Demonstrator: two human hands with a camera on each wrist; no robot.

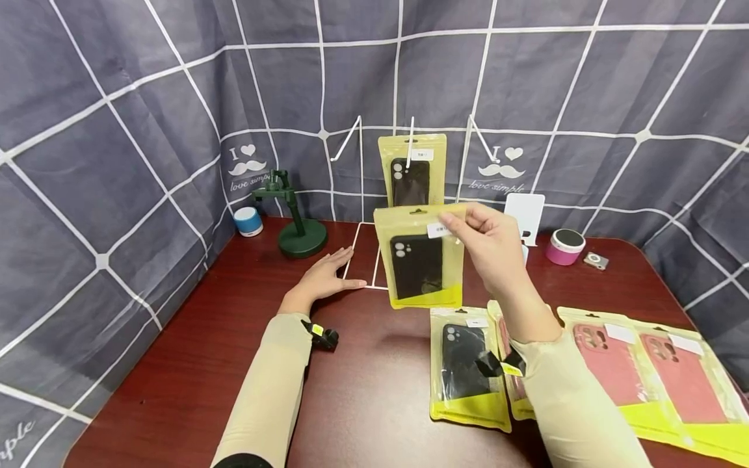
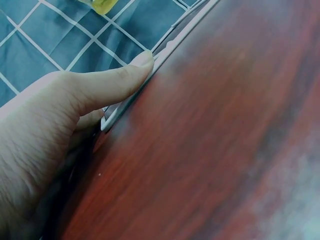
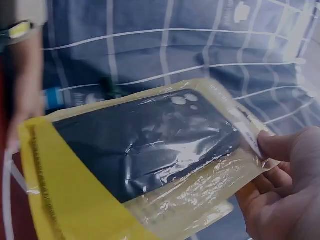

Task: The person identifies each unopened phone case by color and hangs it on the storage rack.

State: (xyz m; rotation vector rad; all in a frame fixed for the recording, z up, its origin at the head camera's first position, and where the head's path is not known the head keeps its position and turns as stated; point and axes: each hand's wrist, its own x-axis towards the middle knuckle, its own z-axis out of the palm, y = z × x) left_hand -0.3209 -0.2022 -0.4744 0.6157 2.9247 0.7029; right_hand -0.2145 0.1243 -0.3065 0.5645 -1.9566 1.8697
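Note:
A packaged phone case (image 1: 417, 266), black in a yellow-edged clear pouch, is pinched at its upper right corner by my right hand (image 1: 488, 244). It hangs upright in front of a white wire rack (image 1: 468, 146). Behind it, a similar black phone case pouch (image 1: 411, 179) hangs on the rack's middle hook. My left hand (image 1: 324, 276) rests by the rack's base at its left, fingers extended. In the left wrist view, the thumb (image 2: 117, 85) touches the white base wire (image 2: 167, 54); the other fingers are mostly hidden. In the right wrist view, the held pouch (image 3: 150, 145) shows a white label.
On the table lie another black case pouch (image 1: 465, 370) and several pink case pouches (image 1: 611, 364), partly behind my right arm. A green stand (image 1: 301, 234) and blue speaker (image 1: 248, 221) stand left; a white stand (image 1: 525, 214), pink speaker (image 1: 565, 247) and small silver device (image 1: 595, 260) stand right.

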